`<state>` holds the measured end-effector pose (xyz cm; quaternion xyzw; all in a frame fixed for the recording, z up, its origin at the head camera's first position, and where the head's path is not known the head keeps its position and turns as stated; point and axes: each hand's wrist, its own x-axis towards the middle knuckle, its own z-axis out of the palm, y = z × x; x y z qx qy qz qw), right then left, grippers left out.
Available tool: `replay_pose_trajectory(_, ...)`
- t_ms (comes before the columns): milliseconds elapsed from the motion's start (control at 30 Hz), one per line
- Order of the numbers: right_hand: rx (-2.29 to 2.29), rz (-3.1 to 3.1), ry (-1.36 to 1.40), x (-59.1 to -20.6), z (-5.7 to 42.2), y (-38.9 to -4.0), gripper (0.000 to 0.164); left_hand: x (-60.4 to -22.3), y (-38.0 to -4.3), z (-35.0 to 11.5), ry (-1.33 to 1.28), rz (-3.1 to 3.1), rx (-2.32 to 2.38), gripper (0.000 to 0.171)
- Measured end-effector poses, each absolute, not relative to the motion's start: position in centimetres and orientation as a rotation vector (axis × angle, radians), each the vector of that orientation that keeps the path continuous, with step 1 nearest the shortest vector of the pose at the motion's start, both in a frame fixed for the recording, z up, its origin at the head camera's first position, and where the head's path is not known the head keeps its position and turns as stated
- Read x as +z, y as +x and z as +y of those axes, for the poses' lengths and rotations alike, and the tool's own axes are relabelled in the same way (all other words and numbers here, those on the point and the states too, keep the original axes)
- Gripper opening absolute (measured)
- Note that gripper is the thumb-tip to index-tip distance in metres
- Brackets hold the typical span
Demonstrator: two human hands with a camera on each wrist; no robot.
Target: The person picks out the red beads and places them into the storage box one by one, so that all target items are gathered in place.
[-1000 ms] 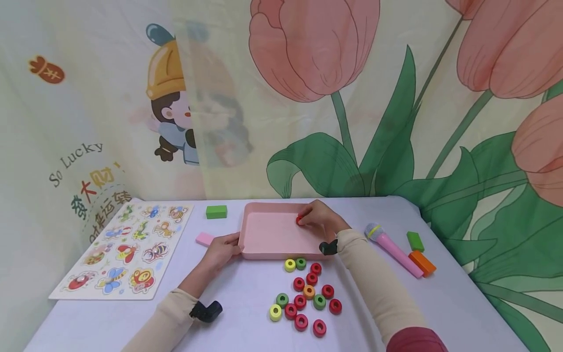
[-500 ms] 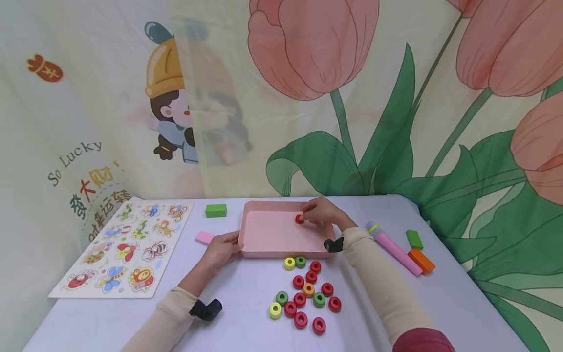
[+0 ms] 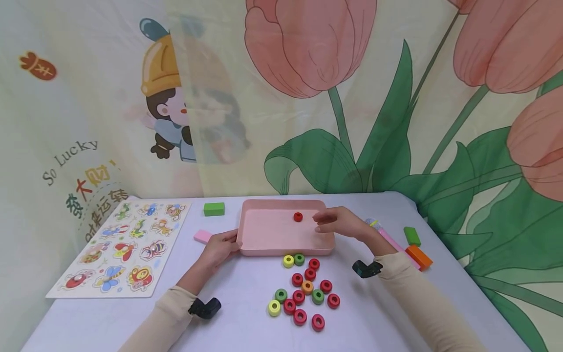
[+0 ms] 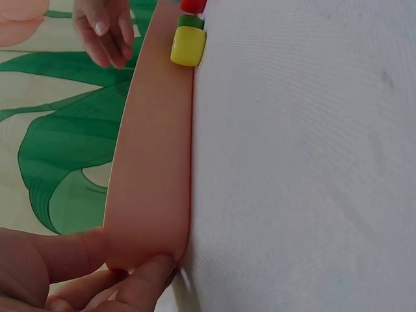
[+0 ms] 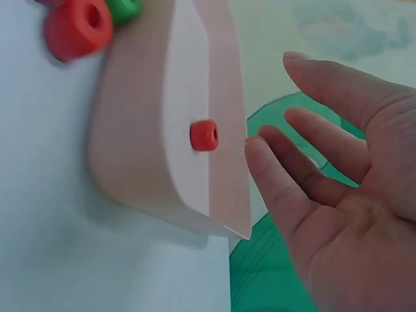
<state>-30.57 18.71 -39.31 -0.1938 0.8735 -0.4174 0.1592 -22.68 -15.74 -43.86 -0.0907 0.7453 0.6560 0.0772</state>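
A shallow pink tray point(image 3: 266, 232) lies on the white-covered table with one red bead point(image 3: 298, 216) standing inside, toward its far right. My left hand point(image 3: 221, 250) grips the tray's left edge near the front corner; thumb and fingers pinch that corner in the left wrist view. Over the tray's right side hovers my right hand point(image 3: 338, 222), its fingers point(image 5: 276, 172) loosely spread and holding nothing, apart from the bead. In front of the tray sit several loose ring-shaped beads, among them a yellow bead point(image 3: 288, 261), a green bead point(image 3: 318, 296) and an orange bead point(image 3: 307, 287).
An insect picture board point(image 3: 127, 249) lies at left. A green block point(image 3: 214, 209) and pink block point(image 3: 202, 236) sit left of the tray. Right of it lie a pink toy microphone point(image 3: 393, 242), partly behind my forearm, a green block point(image 3: 412, 236) and an orange block point(image 3: 419, 257).
My right hand has let go of the red bead, leaving it in the tray, and has drawn back to the right. The left hand keeps its grip on the tray's edge.
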Motion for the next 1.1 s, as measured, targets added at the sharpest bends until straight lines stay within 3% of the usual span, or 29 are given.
replay_pose_trajectory(500, -1.282, 2.361, -0.635, -41.8, 21.4, -21.8, 0.037, -43.7, -22.7, -16.1, -0.296, 2.247, 1.933, 0.051)
replay_pose_trajectory(800, -1.244, 2.326, -0.580, -44.3, 20.8, -20.3, 0.032, -43.9, -22.7, -16.0, -0.285, 2.224, 1.942, 0.051)
replay_pose_trajectory(1100, -1.139, 2.393, -0.589, -44.3, 19.7, -20.0, 0.022, -43.8, -22.7, -15.9, -0.287, 2.210, 1.956, 0.051)
